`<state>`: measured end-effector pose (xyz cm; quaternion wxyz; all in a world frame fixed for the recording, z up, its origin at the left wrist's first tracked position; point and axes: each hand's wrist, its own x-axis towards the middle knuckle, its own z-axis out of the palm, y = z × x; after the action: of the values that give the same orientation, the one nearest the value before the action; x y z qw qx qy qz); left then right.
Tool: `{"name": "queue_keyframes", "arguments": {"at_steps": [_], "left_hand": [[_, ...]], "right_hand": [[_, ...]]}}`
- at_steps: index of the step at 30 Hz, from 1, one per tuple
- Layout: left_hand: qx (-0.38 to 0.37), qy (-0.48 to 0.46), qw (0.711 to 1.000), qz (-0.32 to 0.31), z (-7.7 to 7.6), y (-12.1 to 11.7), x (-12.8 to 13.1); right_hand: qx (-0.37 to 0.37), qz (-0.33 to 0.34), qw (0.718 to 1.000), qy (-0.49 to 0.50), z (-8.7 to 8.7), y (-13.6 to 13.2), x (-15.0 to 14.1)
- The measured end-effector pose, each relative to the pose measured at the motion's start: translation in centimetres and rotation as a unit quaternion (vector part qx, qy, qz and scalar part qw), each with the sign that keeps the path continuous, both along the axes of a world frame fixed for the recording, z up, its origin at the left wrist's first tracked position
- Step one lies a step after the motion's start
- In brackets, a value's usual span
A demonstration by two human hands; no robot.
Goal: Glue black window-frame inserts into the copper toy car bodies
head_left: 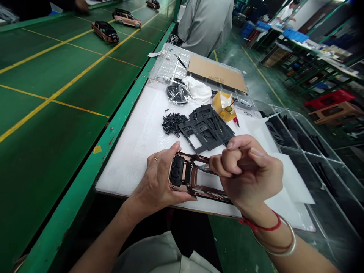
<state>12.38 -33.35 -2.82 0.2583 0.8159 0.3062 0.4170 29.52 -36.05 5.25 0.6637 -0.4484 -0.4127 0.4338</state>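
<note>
My left hand (pixel 153 184) is wrapped round one end of a copper-coloured model car body shell (pixel 194 177), just above the white foam sheet (pixel 125 167). The shell's open frame faces up, with a black part fitted near my left fingers. Closed over the other end, my right hand (pixel 251 176) grips a slim tool with a clear, bluish tip (pixel 203 167). That tip reaches into the shell's inner edge; the rest is hidden by my fingers, so its kind is unclear. Beyond the hands lie black plastic panels (pixel 206 129) beside a heap of small black pieces (pixel 174 124).
Farther back are a bag of black parts (pixel 178 93), a white cloth (pixel 197 89), a yellow box (pixel 218 106) and cardboard (pixel 217 74). Left runs a green conveyor (pixel 71 125) carrying model cars (pixel 105 32). Divided trays (pixel 309 151) stand right; a grey-clothed person (pixel 207 26) is ahead.
</note>
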Motion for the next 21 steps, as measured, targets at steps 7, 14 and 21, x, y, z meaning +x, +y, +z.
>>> {"name": "queue_keyframes", "arguments": {"at_steps": [7, 14, 21], "left_hand": [[0.019, 0.001, 1.000, -0.008, 0.0, 0.1, -0.1], [0.041, 0.002, 0.999, -0.017, 0.2, -0.1, -0.3], [0.024, -0.012, 0.999, -0.026, 0.0, -0.1, -0.2]], "right_hand": [[-0.001, 0.001, 1.000, 0.024, 0.6, -0.6, 0.4], [-0.018, 0.012, 0.998, 0.066, 0.9, -2.7, 0.9], [-0.019, 0.012, 0.997, 0.071, 0.5, -2.7, 0.3]]}}
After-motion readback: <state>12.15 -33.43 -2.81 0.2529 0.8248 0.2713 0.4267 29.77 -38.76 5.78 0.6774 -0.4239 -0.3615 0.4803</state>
